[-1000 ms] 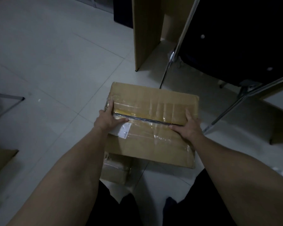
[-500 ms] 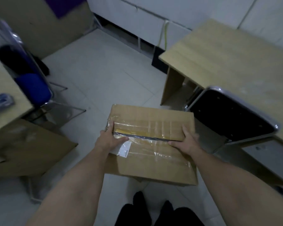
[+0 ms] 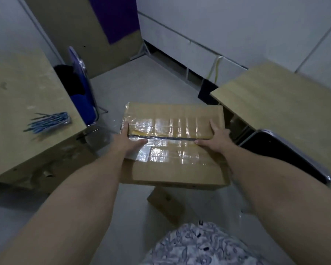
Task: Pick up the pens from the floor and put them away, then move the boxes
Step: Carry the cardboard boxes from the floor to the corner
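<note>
A taped cardboard box [image 3: 177, 167] is held up off the floor in front of me. My left hand [image 3: 125, 143] grips its left side with the thumb lying across the taped seam. My right hand [image 3: 217, 137] grips the right side the same way. A smaller cardboard box [image 3: 166, 204] lies on the floor below it, partly hidden. A bundle of blue pens [image 3: 48, 122] lies on the wooden desk [image 3: 17, 96] at the left.
A blue chair [image 3: 82, 92] stands tucked against the left desk. A second wooden desk [image 3: 287, 104] with a black chair [image 3: 287, 150] stands at the right. White wall panels and a brown board close off the back. Pale tiled floor [image 3: 141, 88] lies ahead.
The box has risen from the floor to about desk height in both hands. My view has lifted, so both desks, the pens and the far wall now show.
</note>
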